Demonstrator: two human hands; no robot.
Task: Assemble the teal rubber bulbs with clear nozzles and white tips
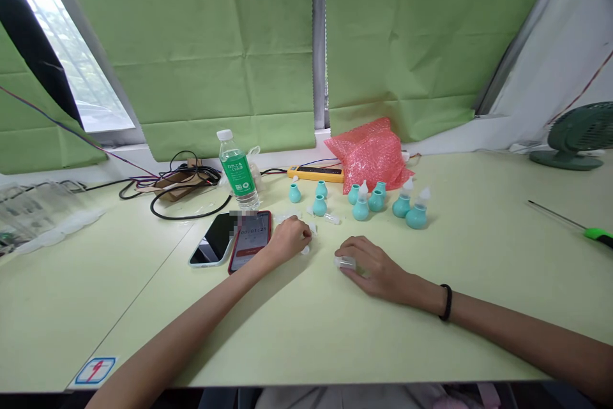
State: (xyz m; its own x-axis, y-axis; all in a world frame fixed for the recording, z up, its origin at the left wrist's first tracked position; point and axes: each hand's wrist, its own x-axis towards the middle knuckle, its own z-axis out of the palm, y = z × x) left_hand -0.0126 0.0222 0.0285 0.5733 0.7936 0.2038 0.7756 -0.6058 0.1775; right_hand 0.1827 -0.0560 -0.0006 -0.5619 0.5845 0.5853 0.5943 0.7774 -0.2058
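My right hand [376,267] grips a short clear plastic tube [345,262] between thumb and fingers, just above the table. My left hand [290,238] is closed with its fingertips down among small white plastic pieces [305,250]; what it pinches, if anything, is hidden. Beyond the hands stand several turquoise squeeze bulbs. An open-necked bulb [319,205] is among those on the left, while a bulb [416,217] at the right end carries a clear pointed tip [424,196]. Another clear tube [331,219] lies between the hands and the bulbs.
Two phones, a dark one [214,240] and one showing a timer [251,240], lie beside my left forearm. Behind are a water bottle [238,173], a yellow power strip [316,173], pink bubble wrap [371,157] and cables [191,214]. A screwdriver [596,234] and fan [575,138] are at right.
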